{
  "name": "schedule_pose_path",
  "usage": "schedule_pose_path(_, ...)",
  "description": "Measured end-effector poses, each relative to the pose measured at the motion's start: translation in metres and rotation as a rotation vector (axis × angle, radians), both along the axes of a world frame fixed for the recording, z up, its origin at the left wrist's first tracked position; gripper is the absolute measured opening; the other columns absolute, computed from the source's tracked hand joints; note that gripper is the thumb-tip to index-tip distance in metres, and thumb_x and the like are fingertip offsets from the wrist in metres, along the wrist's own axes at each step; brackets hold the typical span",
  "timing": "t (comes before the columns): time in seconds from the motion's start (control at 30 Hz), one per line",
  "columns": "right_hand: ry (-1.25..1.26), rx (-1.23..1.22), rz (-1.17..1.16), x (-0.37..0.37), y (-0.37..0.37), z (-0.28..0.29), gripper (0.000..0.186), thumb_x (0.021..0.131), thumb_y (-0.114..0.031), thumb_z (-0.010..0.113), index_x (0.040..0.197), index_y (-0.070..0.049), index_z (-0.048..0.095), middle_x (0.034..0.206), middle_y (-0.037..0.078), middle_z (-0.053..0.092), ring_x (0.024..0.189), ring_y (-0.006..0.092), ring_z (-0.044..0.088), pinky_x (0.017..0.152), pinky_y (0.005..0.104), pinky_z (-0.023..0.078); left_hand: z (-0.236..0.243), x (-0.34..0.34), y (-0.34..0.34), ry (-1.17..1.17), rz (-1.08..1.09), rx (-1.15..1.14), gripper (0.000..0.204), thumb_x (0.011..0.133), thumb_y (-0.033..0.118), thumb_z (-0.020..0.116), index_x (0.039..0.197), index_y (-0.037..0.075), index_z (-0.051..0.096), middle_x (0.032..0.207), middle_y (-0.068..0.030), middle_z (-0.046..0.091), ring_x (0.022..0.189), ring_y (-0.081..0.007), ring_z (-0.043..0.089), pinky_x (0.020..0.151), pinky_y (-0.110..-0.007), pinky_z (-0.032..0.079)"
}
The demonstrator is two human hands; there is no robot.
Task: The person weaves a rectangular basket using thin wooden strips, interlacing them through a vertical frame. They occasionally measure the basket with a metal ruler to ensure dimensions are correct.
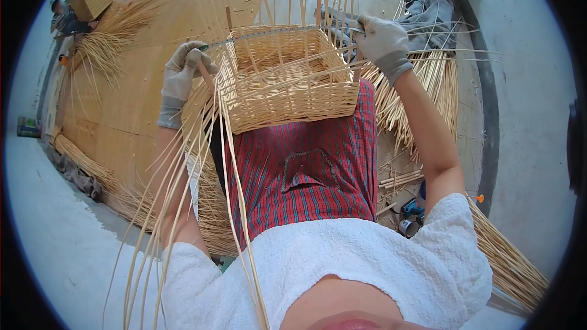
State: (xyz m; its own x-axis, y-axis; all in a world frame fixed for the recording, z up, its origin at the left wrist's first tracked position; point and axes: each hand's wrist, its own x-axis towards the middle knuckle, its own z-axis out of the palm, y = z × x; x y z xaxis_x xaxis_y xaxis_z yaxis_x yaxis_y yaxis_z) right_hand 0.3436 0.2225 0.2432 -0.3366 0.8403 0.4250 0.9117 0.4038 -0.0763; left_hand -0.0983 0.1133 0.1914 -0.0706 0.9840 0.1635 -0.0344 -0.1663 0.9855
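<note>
A pale tan, four-sided wicker basket (293,107), open at the top and woven from thin round rods, sits on the person's lap, on a red cloth (306,177) with dark checks. Four brown wooden stakes (228,17) stand at its corners. Long, smooth, loose rods (235,174) trail from its left front corner, more than can be counted. One thin bluish-grey strip (275,32) with fine marks bows across the far rim. The left hand (181,76), in an off-white knit glove, is closed on one end, beside the left front stake; the right hand (384,43), gloved alike, pinches the other end beyond the right side. To the right, one crumpled grey cloth (431,15) lies on a thick bundle of rods (428,95).
</note>
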Motion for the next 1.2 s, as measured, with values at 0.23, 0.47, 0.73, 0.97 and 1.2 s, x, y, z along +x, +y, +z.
schedule_pose_path(0.23, -0.139, -0.208, -0.074, -0.001, -0.002, 0.014, 0.031, 0.09, -0.044, 0.066, 0.106, -0.019, 0.075, 0.092, 0.011, 0.076, 0.088, 0.0319, 0.072, 0.079, 0.0438, 0.055, -0.004, -0.007, -0.003, 0.052, 0.016, -0.03, 0.034, 0.101, 0.029, 0.067, 0.125, 0.004, 0.065, 0.094, -0.0096, 0.072, 0.086, -0.0253, 0.075, 0.08, -0.04, 0.064)
schedule_pose_path(0.47, -0.114, -0.301, -0.002, 0.006, 0.006, -0.005, 0.036, 0.096, -0.045, 0.059, 0.111, -0.016, 0.074, 0.099, 0.014, 0.075, 0.091, 0.0336, 0.072, 0.082, 0.045, 0.056, -0.009, -0.009, -0.001, -0.032, -0.013, 0.015, 0.033, 0.101, 0.027, 0.068, 0.123, 0.003, 0.067, 0.096, -0.0089, 0.072, 0.086, -0.0245, 0.074, 0.081, -0.041, 0.064)
schedule_pose_path(0.73, -0.084, -0.609, 0.086, 0.024, 0.025, 0.059, 0.043, 0.09, -0.043, 0.07, 0.116, -0.01, 0.076, 0.1, 0.014, 0.077, 0.09, 0.0282, 0.074, 0.083, 0.0379, 0.056, 0.006, -0.006, 0.002, -0.05, -0.036, -0.05, 0.027, 0.103, 0.025, 0.065, 0.119, 0.003, 0.067, 0.09, -0.0095, 0.072, 0.08, -0.0239, 0.073, 0.075, -0.04, 0.064)
schedule_pose_path(0.97, 0.171, -0.842, 0.115, 0.065, 0.056, 0.04, 0.037, 0.088, -0.035, 0.077, 0.113, -0.007, 0.078, 0.094, 0.007, 0.078, 0.083, 0.0155, 0.07, 0.078, 0.0301, 0.055, 0.003, 0.005, 0.005, -0.139, -0.052, -0.03, 0.029, 0.104, 0.026, 0.062, 0.123, 0.004, 0.065, 0.089, -0.0083, 0.07, 0.079, -0.0236, 0.073, 0.076, -0.041, 0.065)
schedule_pose_path(1.2, 0.087, 0.341, 0.459, 0.038, -0.049, 0.068, 0.018, 0.087, -0.015, 0.07, 0.104, -0.009, 0.074, 0.088, 0.01, 0.07, 0.082, 0.0319, 0.066, 0.076, 0.0411, 0.052, -0.023, 0.019, -0.012, -0.26, 0.405, 0.247, 0.029, 0.107, 0.024, 0.056, 0.128, 0.004, 0.062, 0.097, -0.0083, 0.07, 0.087, -0.0205, 0.071, 0.076, -0.034, 0.061)
